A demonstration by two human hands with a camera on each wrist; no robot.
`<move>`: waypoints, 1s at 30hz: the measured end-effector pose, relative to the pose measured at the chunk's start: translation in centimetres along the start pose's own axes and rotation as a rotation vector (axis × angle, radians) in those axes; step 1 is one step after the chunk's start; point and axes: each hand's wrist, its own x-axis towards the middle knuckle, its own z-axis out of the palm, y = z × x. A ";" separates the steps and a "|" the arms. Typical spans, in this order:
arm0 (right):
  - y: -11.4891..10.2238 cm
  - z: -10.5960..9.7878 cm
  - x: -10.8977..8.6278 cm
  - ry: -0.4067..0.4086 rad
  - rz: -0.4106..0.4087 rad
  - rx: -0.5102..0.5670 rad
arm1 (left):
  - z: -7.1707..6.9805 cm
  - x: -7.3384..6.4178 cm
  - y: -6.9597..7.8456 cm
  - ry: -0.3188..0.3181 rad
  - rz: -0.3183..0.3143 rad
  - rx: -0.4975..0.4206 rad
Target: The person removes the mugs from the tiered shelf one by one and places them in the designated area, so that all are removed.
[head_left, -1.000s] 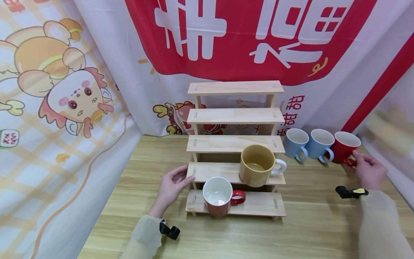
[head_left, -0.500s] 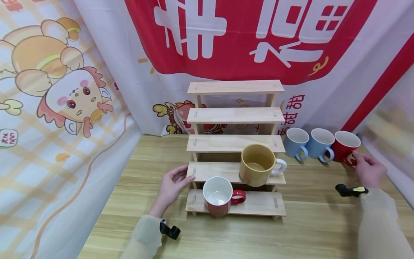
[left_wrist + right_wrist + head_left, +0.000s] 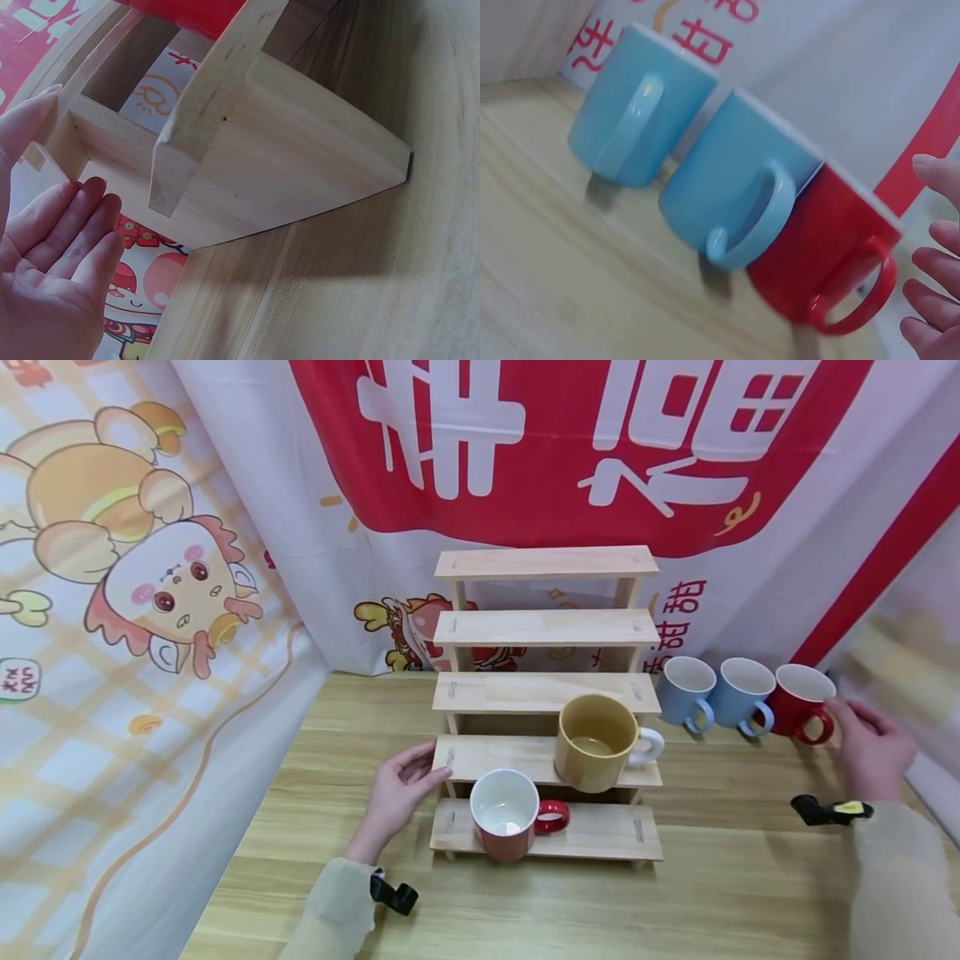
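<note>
At the left end of a stepped wooden shelf (image 3: 487, 758), my left hand (image 3: 397, 795) grips the second step from the bottom, thumb above and index finger below; its other fingers (image 3: 82, 240) are loosely bent. My right hand (image 3: 876, 750) is just right of a red mug (image 3: 791, 714), apart from its handle in the right wrist view, with nothing held. That mug stands upright on the table beside two light blue mugs (image 3: 738, 702), all handles facing front right. A tan mug (image 3: 592, 760) with a white handle sits on the second step. Another red mug (image 3: 506, 839), white inside, occupies the lowest step.
The shelf stands on a wood-grain table (image 3: 712, 893). A printed cloth (image 3: 540, 460) hangs close behind the shelf, and a patterned cloth (image 3: 247, 760) borders the left side. More cloth runs along the right, near my right hand.
My right hand has let go of the red mug's handle and shifted a little right. The red mug stays where it was, and my left hand keeps its place.
</note>
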 end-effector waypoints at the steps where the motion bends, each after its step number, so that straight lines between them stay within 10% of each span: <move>1: -0.3 0.1 -0.2 -0.008 0.003 0.003 | 0.0 0.0 0.0 0.001 0.000 0.003; 22: -6.6 4.0 -9.2 -0.392 -0.227 -0.084 | 0.0 -0.1 0.3 -0.001 -0.007 0.003; 30: -7.5 5.9 -12.8 -0.493 -0.328 -0.450 | 0.0 -0.1 0.3 -0.002 -0.007 -0.002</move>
